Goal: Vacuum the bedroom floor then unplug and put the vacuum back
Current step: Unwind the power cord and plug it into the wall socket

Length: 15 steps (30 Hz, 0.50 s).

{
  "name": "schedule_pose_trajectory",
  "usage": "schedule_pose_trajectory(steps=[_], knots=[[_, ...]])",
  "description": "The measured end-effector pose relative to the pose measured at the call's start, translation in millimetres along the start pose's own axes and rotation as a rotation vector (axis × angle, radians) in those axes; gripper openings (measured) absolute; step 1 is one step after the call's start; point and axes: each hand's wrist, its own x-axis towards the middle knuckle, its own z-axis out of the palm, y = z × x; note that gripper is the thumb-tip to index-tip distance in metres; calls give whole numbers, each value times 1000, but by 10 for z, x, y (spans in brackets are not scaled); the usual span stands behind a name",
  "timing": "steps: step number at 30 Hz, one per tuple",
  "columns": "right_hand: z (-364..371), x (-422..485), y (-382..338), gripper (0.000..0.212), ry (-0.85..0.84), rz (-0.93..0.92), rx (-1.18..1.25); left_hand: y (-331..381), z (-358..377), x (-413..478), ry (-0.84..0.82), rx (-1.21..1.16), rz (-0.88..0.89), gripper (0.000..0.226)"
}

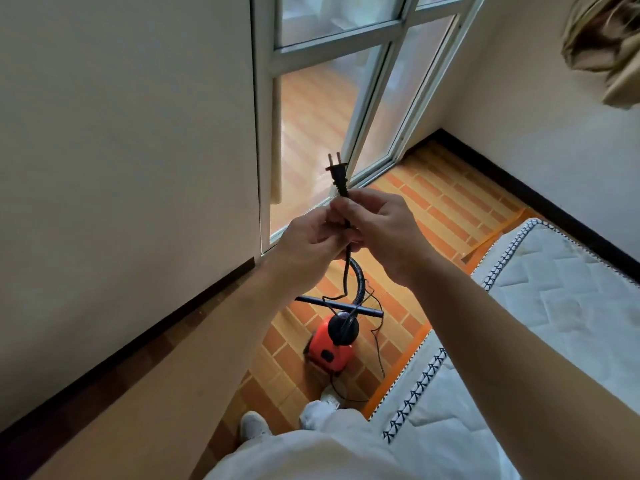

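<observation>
left hand [311, 244]: I see it raised mid-view, fingers curled round the black cord [346, 266], touching the right hand.
right hand [384, 233]: fingers clamped on the cord just under the plug [336, 171].
plug: unplugged, prongs up, sticking out above both hands.
cord: hangs from the hands down to the vacuum [327, 348], slack loops on the floor [450, 202].
vacuum: red, on the tiled floor between wall and mattress [554, 306], near my view of the person's shoes [254, 426].
hose [360, 277]: arches up from the vacuum.
wand [311, 301]: lies across the vacuum top.
glass door [398, 98]: beyond the hands.
</observation>
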Motion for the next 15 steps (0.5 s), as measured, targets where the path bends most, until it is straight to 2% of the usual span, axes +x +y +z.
schedule_pose_trajectory(steps=[6,10,15], knots=[[-247,-207,-8,15,164,0,-29,-50,214,92,-55,69,-2,23],[-518,-395,139,15,264,57,-70,-133,463,178,-152,152,-18,23],[-773,-575,474,14,450,152,-90,-414,705,254,-200,276,-129,22]])
